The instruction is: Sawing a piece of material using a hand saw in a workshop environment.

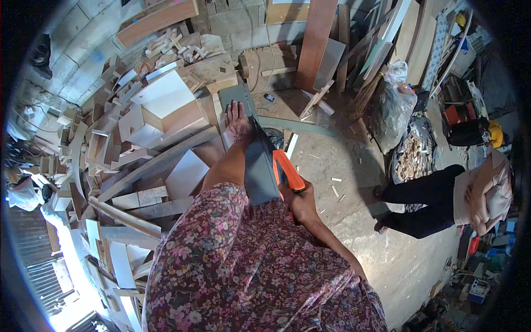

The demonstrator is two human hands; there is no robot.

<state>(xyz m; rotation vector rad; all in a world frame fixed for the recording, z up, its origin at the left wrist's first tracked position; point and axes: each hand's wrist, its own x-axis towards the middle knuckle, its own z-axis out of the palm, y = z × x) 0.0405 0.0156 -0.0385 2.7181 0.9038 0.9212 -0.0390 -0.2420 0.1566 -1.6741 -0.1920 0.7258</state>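
My left hand lies flat with fingers spread on a long grey board, pressing on its far part. My right hand is wrapped round the orange handle of a handsaw. Its dark blade runs away from me along the board's right side, close to my left wrist. Whether the teeth are in the wood cannot be made out. The near end of the board reaches my flowered clothing.
Wood offcuts and planks are heaped on the left. Boards lean against the far wall. A filled clear plastic bag and a black bag of wood scraps stand right. Another person stands there with arms folded.
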